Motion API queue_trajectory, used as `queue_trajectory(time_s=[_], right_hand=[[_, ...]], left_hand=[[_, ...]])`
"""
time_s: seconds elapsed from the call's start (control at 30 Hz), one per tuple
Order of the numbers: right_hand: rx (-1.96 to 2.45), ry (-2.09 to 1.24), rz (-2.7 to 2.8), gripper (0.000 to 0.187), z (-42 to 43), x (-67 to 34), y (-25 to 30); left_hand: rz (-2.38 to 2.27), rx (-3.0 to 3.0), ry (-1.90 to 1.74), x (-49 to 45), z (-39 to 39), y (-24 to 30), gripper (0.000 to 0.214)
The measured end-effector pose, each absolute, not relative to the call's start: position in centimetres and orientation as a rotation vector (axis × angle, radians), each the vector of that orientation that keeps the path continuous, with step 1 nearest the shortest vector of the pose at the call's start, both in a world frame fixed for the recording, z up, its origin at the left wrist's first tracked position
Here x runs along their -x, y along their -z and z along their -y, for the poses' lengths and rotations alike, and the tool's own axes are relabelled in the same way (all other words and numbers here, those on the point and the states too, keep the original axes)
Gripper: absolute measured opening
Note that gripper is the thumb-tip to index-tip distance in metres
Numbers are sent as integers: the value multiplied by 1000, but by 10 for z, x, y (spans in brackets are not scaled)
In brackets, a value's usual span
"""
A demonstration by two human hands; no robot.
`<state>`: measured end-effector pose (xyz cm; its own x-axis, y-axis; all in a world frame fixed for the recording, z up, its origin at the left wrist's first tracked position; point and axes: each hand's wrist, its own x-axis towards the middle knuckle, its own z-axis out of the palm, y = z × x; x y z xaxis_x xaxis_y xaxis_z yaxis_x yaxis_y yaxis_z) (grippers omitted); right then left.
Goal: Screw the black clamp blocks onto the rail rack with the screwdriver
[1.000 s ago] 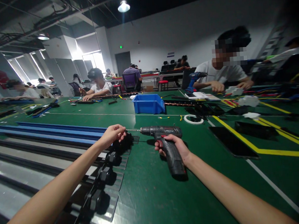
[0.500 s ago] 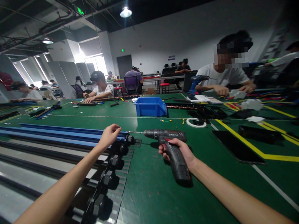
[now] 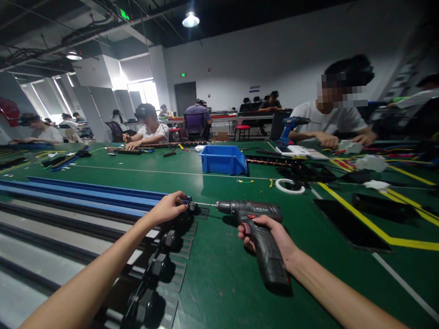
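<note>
My right hand is wrapped round the grip of a dark cordless drill that lies level over the green table. Its thin bit points left at a small black fitting at the end of a long rail. My left hand is closed on top of that fitting, fingers curled over it. A row of black knob-like fittings on perforated plates runs from there toward me along the rail ends.
Blue and black rails lie lengthwise on the left. A blue bin, a white tape ring and dark flat panels sit further back and right. Yellow floor-style lines mark the table. Other people work at the far side.
My left hand lifted off the fitting half a second ago and has come back down onto it. The drill stayed aimed at the fitting, and the view tilted a little downward.
</note>
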<state>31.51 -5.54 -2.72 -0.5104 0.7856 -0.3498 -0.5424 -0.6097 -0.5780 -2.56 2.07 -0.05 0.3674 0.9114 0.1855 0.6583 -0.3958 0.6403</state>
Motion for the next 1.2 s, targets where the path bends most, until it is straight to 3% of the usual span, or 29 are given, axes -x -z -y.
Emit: queue_trajectory(time_s=[1.2], right_hand=[[748, -2245, 634, 25, 52, -316, 35]], left_hand=[[-1210, -2131, -744, 24, -16, -3, 43]])
